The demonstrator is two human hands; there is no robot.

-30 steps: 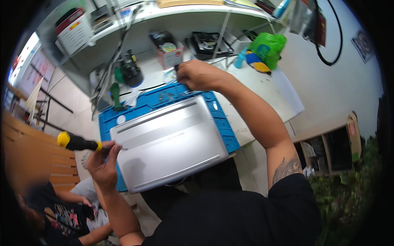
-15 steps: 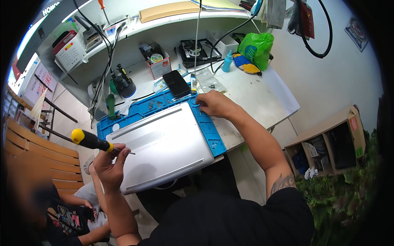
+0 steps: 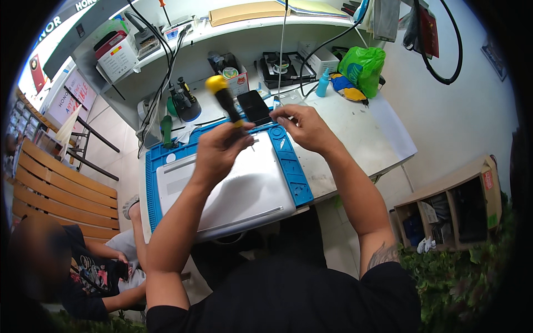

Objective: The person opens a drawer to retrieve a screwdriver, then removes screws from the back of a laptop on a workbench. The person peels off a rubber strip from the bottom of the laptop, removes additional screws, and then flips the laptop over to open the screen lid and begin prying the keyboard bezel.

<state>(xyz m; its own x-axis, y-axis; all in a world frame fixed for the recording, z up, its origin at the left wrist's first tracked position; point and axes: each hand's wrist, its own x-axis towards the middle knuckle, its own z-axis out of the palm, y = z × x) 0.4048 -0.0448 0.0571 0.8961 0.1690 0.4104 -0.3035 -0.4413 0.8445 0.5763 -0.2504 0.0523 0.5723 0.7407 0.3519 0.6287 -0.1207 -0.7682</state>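
Note:
A screwdriver (image 3: pixel 225 99) with a yellow and black handle is gripped in my left hand (image 3: pixel 219 152), its tip pointing down over the back of a closed silver laptop (image 3: pixel 250 191). The laptop lies with its underside up, long dark rubber strips showing, on a blue repair mat (image 3: pixel 298 180). My right hand (image 3: pixel 302 127) is at the mat's far right corner, thumb and fingers pinched together. Whatever sits between those fingertips is too small to make out. A black phone (image 3: pixel 254 106) lies just beyond the two hands.
Farther back are a tool holder (image 3: pixel 186 105), a box of supplies (image 3: pixel 239 83), a blue squeeze bottle (image 3: pixel 322 84) and a green plastic bag (image 3: pixel 363 69). Cables (image 3: pixel 161 77) hang from the shelf (image 3: pixel 261 23). To the left a person (image 3: pixel 91 266) sits by a wooden bench (image 3: pixel 66 194).
My left hand has carried the screwdriver right and away from me, to the laptop's far edge. My right hand has risen slightly off the mat's corner tray. The whole view has shifted a little.

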